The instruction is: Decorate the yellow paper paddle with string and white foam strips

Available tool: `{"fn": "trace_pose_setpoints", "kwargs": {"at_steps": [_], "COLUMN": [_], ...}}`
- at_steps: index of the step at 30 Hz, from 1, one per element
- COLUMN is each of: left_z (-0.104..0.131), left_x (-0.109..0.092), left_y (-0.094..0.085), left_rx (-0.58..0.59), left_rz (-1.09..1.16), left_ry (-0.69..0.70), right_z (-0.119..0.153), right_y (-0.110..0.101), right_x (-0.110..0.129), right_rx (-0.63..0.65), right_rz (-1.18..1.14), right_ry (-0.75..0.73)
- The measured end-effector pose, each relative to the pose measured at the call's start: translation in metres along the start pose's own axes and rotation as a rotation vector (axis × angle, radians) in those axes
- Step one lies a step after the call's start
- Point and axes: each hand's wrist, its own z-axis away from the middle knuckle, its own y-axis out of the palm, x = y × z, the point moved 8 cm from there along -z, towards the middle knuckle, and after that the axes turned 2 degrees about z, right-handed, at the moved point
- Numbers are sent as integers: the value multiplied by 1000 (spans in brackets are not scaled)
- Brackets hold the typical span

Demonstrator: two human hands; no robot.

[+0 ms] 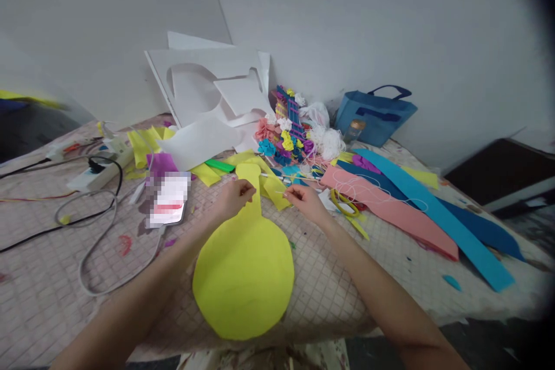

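Note:
A yellow cut-out [245, 277] with a round body and narrow neck lies flat on the table in front of me, shaped like a lute or banjo. Over the left side of its neck my left hand [236, 198] is closed, fingertips pinched together; whatever is between them is too small to make out. Right of the neck, my right hand [306, 201] pinches a thin pale strand whose short end points left toward the neck. The two hands are apart. Yellow-handled scissors [344, 202] lie just right of my right hand.
Pink [390, 208] and blue strips [437, 214] with loose white string lie at right. Behind are a decorated flower piece [288, 127], white boards [195, 87] and a blue bag [375, 115]. A phone [169, 199], cables and a power strip [102, 170] occupy the left.

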Motion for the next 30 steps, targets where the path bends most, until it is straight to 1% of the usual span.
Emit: {"fn": "trace_pose_setpoints", "kwargs": {"at_steps": [4, 6, 8, 10, 13, 15, 17, 19, 21, 25, 27, 30], "left_z": [-6, -16, -29, -44, -63, -70, -72, -69, -62, -35, -20, 1], "left_x": [18, 25, 32, 39, 48, 54, 59, 60, 56, 41, 37, 35], "left_y": [-28, -38, -44, -45, -41, -40, -41, -43, -44, -46, -44, -35], "left_rx": [-163, -234, -281, -279, -216, -185, -173, -175, -194, -249, -222, -123], "left_rz": [-216, -317, -402, -466, -533, -568, -597, -616, -623, -588, -539, -449], "left_ry": [10, 7, -5, -11, -11, -17, -31, -44, -45, -21, -17, -7], "right_z": [0, 1, 2, 3, 5, 5, 5, 4, 3, 3, 4, 8], "right_y": [8, 12, 16, 18, 18, 16, 15, 15, 14, 14, 18, 29], "right_x": [-4, -2, -1, -1, -3, -4, -5, -5, -6, -6, -4, 2], "right_rx": [18, 39, 61, 76, 80, 77, 72, 69, 67, 66, 91, 164], "right_rz": [-40, -88, -130, -153, -165, -177, -187, -191, -190, -171, -189, -259], "right_ry": [46, 58, 64, 69, 71, 70, 72, 74, 72, 63, 59, 90]}}
